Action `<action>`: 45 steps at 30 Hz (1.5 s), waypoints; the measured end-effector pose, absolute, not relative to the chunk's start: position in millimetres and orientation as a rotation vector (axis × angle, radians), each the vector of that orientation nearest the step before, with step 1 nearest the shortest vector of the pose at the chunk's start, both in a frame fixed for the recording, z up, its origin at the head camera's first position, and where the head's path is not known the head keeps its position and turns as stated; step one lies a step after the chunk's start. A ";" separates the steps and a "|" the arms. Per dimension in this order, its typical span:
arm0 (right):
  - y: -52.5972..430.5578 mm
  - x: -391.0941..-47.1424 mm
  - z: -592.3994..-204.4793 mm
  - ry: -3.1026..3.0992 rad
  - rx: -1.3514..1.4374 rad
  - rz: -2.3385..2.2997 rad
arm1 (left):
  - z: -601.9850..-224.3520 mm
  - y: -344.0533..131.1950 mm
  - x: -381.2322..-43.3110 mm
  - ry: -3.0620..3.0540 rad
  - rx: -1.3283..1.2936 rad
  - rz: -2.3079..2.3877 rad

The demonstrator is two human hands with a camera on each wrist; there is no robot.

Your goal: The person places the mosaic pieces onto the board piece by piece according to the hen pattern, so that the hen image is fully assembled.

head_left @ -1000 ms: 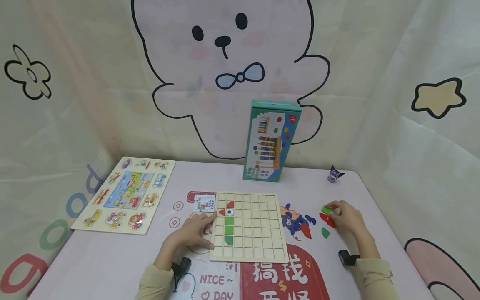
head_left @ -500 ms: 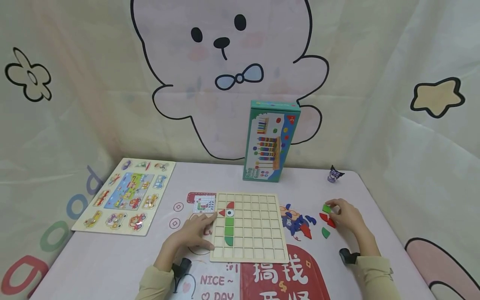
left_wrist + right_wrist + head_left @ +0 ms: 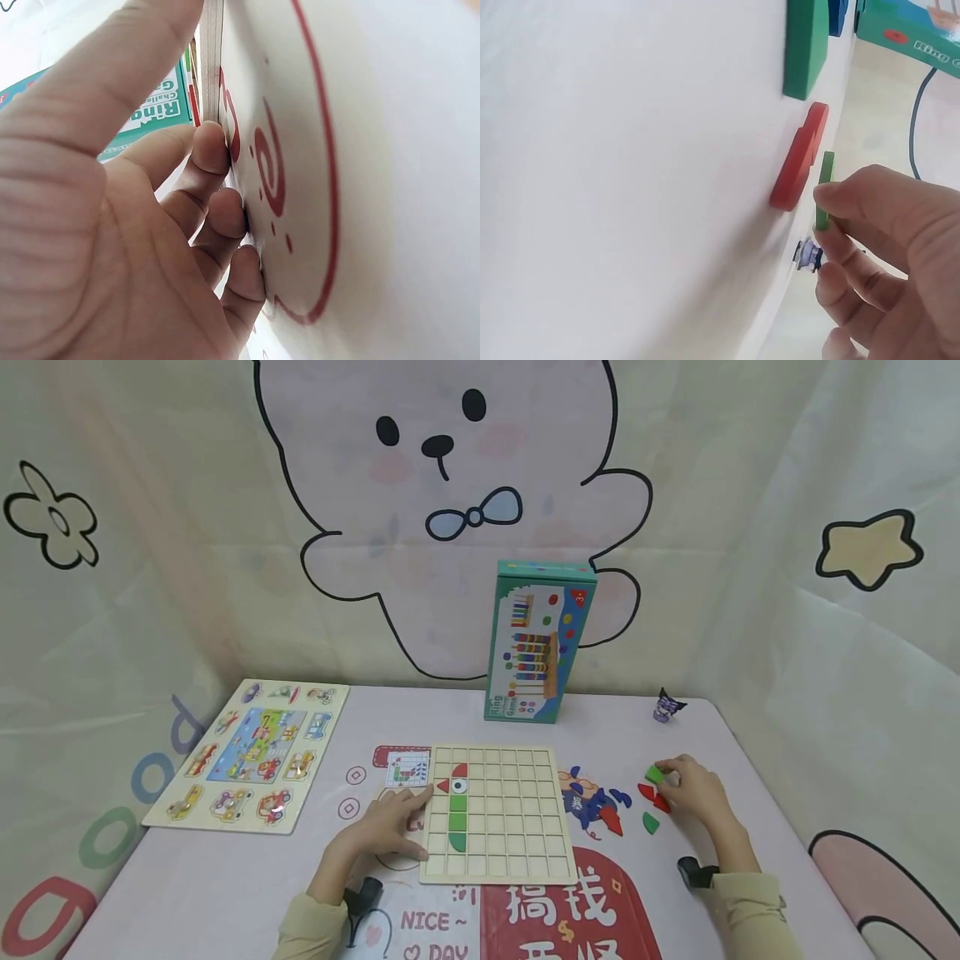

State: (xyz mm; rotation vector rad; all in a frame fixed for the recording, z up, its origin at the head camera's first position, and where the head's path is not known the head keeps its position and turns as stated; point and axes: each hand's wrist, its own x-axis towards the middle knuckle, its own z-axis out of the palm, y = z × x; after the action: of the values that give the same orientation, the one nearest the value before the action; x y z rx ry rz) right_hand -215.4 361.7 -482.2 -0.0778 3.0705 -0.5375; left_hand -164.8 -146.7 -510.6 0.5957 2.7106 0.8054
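Thumb and fingertips of my left hand (image 3: 386, 825) touch the left edge of a wooden grid board (image 3: 517, 814); in the left wrist view the other fingers (image 3: 244, 277) are loosely bent against the table. Down one column of the board lie a red quarter-round tile (image 3: 461, 770), a red triangle (image 3: 444, 785), an eye tile (image 3: 459, 786), two green squares (image 3: 457, 812) and a green quarter-round (image 3: 457, 841). On the right, my right hand (image 3: 696, 789) pinches a light green square tile (image 3: 825, 180) between thumb and index finger. Red tiles (image 3: 799, 165) and a dark green tile (image 3: 650, 822) lie beside it.
Blue tiles (image 3: 619, 797) and a red tile (image 3: 611, 820) lie right of the board. A pattern card (image 3: 407, 769) sits at its upper left. Behind stand a Ring Game box (image 3: 536, 647) and a small figurine (image 3: 667, 706); a picture puzzle (image 3: 168, 806) lies at far left.
The right hand's light green tile has risen and tilted slightly. My left hand keeps its place at the board, and the head view has shifted a little.
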 end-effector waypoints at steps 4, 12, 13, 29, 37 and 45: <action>356.9 -213.1 -478.5 3.083 -0.056 -0.553 | -510.3 -146.7 -164.3 2.714 0.593 0.806; 337.5 -209.1 -469.1 3.134 -0.061 -0.565 | -510.1 -146.5 -164.0 2.720 0.599 0.802; 334.4 -208.4 -468.6 3.136 -0.062 -0.568 | -510.1 -146.2 -164.0 2.719 0.600 0.802; 273.7 -196.9 -466.7 3.170 -0.279 -0.543 | -506.1 -147.0 -163.6 2.710 0.609 0.816; 245.3 -190.0 -466.3 3.177 -0.367 -0.511 | -503.2 -145.0 -162.5 2.711 0.620 0.809; 222.3 -181.0 -464.8 3.166 -0.508 -0.489 | -502.8 -145.1 -162.4 2.715 0.609 0.802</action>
State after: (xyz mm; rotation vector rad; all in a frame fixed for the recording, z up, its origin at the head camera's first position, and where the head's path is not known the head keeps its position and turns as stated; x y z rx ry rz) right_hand -181.0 222.3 -464.8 -0.5084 3.1658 -0.4886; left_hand -162.4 -145.1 -502.8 0.6095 2.7147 0.8018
